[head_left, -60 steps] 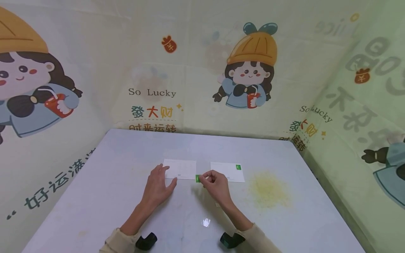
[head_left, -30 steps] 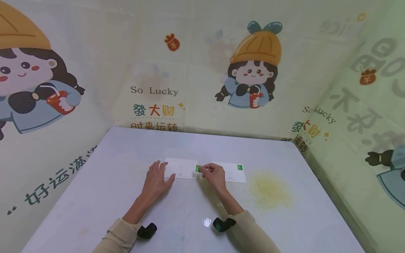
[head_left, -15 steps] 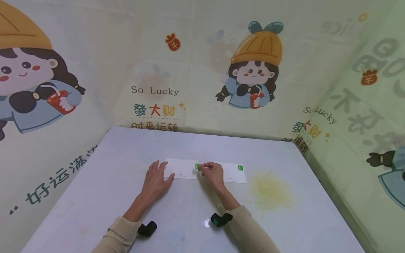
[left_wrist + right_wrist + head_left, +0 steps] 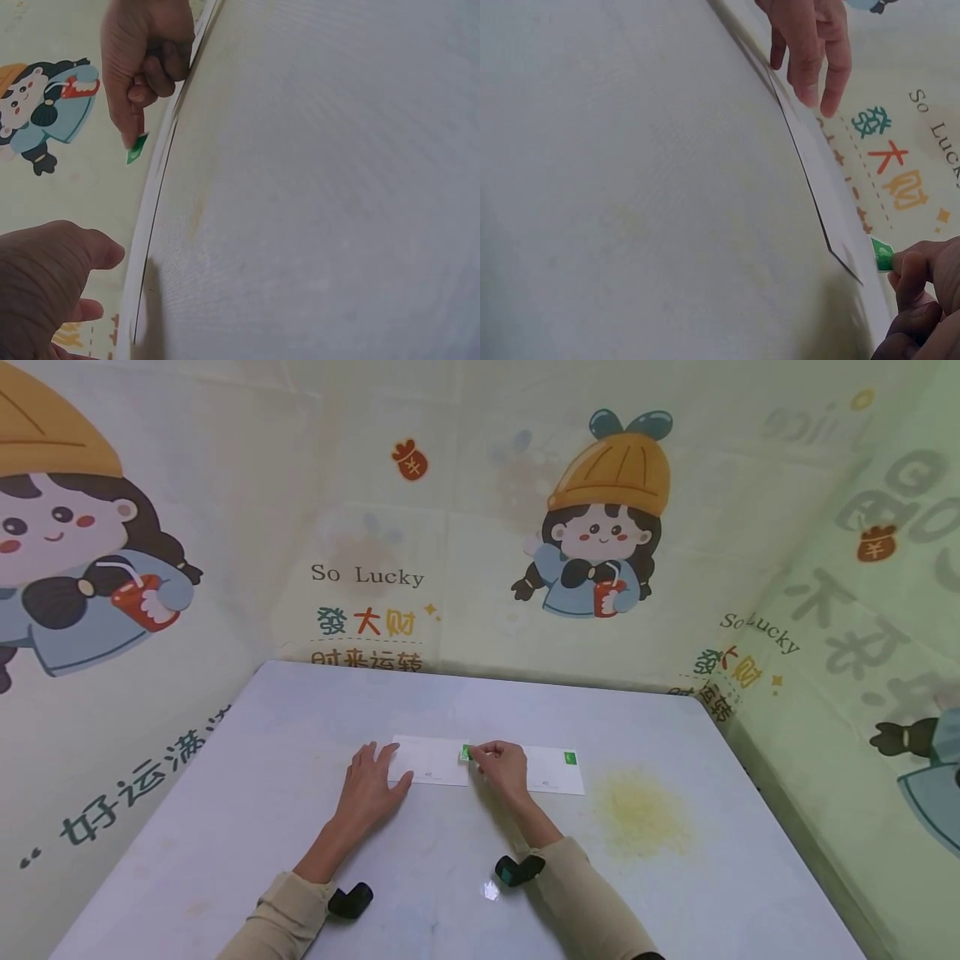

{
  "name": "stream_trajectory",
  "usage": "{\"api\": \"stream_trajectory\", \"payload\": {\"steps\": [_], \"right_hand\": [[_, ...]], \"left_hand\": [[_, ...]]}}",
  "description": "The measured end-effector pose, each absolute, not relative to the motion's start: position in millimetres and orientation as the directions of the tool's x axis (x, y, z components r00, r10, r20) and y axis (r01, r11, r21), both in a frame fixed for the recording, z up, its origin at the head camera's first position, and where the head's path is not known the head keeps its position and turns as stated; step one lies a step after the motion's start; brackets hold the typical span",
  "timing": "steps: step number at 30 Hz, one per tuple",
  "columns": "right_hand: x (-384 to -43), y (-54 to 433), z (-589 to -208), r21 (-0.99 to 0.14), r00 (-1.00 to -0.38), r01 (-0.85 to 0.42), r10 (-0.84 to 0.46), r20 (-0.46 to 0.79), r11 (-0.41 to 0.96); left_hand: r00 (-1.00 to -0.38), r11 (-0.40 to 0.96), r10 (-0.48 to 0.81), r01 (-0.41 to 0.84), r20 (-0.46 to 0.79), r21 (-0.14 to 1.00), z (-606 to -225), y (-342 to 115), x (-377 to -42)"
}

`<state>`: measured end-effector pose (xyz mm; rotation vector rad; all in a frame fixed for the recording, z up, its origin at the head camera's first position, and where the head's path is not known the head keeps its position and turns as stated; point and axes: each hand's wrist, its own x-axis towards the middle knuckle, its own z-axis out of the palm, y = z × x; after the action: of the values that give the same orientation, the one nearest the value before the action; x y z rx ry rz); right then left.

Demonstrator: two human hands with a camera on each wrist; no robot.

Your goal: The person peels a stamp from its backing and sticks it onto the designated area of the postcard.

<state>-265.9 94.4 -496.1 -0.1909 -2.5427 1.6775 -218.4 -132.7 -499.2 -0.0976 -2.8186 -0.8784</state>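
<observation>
Two white envelopes lie side by side on the white table. My left hand (image 4: 372,787) rests at the left end of the left envelope (image 4: 431,762), fingers spread. Between thumb and forefinger, my right hand (image 4: 504,772) pinches a small green stamp (image 4: 466,752) above that envelope's upper right corner. In the right wrist view the pinched stamp (image 4: 882,255) appears held just above the paper. Partly hidden by the right hand, the right envelope (image 4: 552,770) bears another green stamp (image 4: 571,758) at its upper right corner.
A small shiny clear scrap (image 4: 491,890) lies on the table (image 4: 420,860) near the right wrist camera (image 4: 519,871). The left wrist carries a black camera (image 4: 350,902) too. A yellow stain (image 4: 641,810) marks the tabletop at right. Printed cloth walls (image 4: 465,527) stand behind and beside the table.
My right hand has carried the pinched stamp away from me and slightly left, from the left envelope's lower right corner to its upper right corner. The left hand has stayed nearly still.
</observation>
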Motion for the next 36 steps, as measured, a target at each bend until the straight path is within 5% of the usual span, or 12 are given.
{"api": "stream_trajectory", "payload": {"steps": [36], "right_hand": [[-287.6,77.9,-499.4,-0.85,-0.989,0.069,0.147,0.01,0.523]], "left_hand": [[-0.973,0.847,0.003,0.124,0.229,0.517,-502.8,-135.2,-217.5]]}}
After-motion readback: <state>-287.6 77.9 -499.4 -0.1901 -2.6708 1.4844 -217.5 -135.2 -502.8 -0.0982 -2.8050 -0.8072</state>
